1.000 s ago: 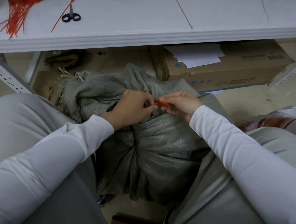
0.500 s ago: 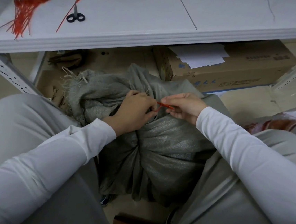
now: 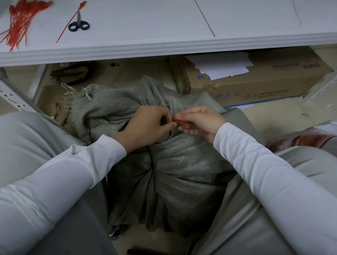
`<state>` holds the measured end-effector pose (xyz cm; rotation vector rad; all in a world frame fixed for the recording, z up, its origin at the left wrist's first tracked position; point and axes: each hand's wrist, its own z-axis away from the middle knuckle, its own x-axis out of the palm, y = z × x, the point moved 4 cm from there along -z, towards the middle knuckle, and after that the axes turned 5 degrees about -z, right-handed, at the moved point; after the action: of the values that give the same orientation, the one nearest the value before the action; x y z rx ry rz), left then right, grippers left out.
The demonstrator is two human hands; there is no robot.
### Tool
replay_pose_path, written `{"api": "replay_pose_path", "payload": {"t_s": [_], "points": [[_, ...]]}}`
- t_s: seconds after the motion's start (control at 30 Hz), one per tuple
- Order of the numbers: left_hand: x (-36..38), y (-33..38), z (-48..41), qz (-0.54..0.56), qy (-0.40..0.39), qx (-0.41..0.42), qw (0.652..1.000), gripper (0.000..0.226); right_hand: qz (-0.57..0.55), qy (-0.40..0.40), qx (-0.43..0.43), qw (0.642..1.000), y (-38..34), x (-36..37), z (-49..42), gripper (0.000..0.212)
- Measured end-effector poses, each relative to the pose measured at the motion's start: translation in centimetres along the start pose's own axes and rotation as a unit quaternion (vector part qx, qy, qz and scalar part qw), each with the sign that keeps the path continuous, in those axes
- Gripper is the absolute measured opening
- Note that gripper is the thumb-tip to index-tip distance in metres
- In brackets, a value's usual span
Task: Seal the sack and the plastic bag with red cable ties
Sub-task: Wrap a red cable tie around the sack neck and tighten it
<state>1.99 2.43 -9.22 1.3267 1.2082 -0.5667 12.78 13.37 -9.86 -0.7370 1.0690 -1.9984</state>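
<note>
A grey woven sack (image 3: pixel 179 167) stands on the floor between my knees, its top gathered into a neck. My left hand (image 3: pixel 145 127) is closed around that neck and pinches one end of a red cable tie (image 3: pixel 178 121). My right hand (image 3: pixel 200 122) holds the tie's other end between thumb and fingers, just right of the neck. Most of the tie is hidden behind my fingers. A plastic bag (image 3: pixel 333 142) with a reddish-brown print lies at the right, partly behind my right knee.
A white shelf (image 3: pixel 155 46) spans the top, with a bundle of red cable ties (image 3: pixel 19 20), a single tie (image 3: pixel 71 21) and black scissors (image 3: pixel 79 25) on it. Under it sits a cardboard box (image 3: pixel 262 83) with papers on top. Perforated shelf legs stand left and right.
My two hands have stayed at the sack's neck; the visible stretch of red tie between them has shortened slightly. The view has shifted a little.
</note>
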Motion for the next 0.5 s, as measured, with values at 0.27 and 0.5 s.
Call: {"api": "replay_pose_path", "payload": {"t_s": [0.27, 0.5], "points": [[0.6, 0.05, -0.22, -0.075, -0.002, 0.012, 0.997, 0.053, 0.065, 0.024, -0.025, 0.997, -0.01, -0.45, -0.19, 0.013], [0.36, -0.07, -0.15, -0.08, -0.063, 0.076, 0.992, 0.03, 0.237, 0.052, -0.09, 0.966, -0.58, -0.31, -0.49, 0.011]]}}
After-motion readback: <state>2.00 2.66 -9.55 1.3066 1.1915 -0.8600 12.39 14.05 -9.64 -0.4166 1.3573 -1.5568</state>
